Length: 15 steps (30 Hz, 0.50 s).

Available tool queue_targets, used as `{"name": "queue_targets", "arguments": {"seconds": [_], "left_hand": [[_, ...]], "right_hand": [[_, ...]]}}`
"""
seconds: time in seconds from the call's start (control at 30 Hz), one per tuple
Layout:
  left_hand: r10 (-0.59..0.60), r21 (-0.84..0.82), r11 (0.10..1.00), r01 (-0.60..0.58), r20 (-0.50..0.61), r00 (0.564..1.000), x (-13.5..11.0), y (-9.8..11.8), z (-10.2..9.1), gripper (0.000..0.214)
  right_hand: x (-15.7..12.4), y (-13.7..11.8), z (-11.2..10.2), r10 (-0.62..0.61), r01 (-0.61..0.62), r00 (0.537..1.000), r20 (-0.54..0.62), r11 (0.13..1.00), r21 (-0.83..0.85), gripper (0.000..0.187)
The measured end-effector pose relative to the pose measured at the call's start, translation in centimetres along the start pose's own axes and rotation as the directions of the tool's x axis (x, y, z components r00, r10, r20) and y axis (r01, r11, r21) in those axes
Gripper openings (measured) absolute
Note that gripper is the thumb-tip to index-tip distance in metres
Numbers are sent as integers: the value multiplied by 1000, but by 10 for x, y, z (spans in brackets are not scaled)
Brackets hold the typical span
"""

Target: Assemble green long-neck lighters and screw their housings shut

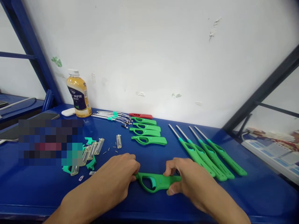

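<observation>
A green utility lighter body (161,181) with a teal trigger lies at the front of the blue table. My left hand (126,169) is closed around its narrow front end, hiding the tip. Thumb and fingers of my right hand (184,175) grip the handle from both sides. Just beyond, several green lighter casings (149,140) and a red one (141,116) lie in a stack of rows. Lighters with long metal rods (210,151) are laid side by side to the right of my right hand.
Metal rods with wires (109,115) lie near the wall. Clear fuel tanks (92,150), teal triggers (91,163) and small pins (108,149) are scattered left. A drink bottle (78,95) stands behind a phone (44,116). A blurred patch covers part of the left side.
</observation>
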<state>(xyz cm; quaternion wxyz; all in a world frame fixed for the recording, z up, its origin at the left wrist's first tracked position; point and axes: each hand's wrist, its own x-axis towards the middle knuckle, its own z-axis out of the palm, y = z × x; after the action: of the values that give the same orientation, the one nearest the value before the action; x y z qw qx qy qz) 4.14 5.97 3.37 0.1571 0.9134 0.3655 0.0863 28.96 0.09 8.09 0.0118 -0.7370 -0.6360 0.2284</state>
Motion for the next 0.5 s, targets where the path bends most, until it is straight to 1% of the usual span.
{"name": "queue_targets", "arguments": {"seconds": [0.13, 0.2, 0.27, 0.3, 0.37, 0.4, 0.43, 0.5], "left_hand": [[3, 27, 1000, -2, -22, 1000, 0, 5, -8, 26], [18, 41, 999, -18, -15, 1000, -4, 3, -10, 24], [51, 81, 996, -47, -59, 997, -10, -4, -8, 22], [73, 114, 992, -62, -99, 992, -14, -9, -5, 30], [87, 193, 980, -46, -209, 974, -20, -21, 0, 54], [87, 212, 977, -37, -230, 969, -22, -27, 3, 60], [81, 214, 976, -29, -240, 967, -23, -32, 4, 60], [95, 196, 979, -49, -229, 969, -21, -37, 5, 49]], "right_hand": [[-1, 3, -4, 11, -12, 1000, 24, 1000, 15, 33], [0, 6, -6, 27, -27, 999, 25, 999, 20, 30], [0, 9, -7, 37, -37, 999, 26, 999, 23, 29], [0, 10, -7, 38, -39, 999, 26, 999, 25, 29], [1, 13, -7, 39, -40, 999, 28, 999, 28, 29], [1, 14, -7, 37, -38, 999, 33, 999, 32, 30], [2, 16, -6, 31, -32, 999, 36, 999, 37, 31], [3, 18, -6, 11, -13, 999, 46, 999, 48, 33]]}}
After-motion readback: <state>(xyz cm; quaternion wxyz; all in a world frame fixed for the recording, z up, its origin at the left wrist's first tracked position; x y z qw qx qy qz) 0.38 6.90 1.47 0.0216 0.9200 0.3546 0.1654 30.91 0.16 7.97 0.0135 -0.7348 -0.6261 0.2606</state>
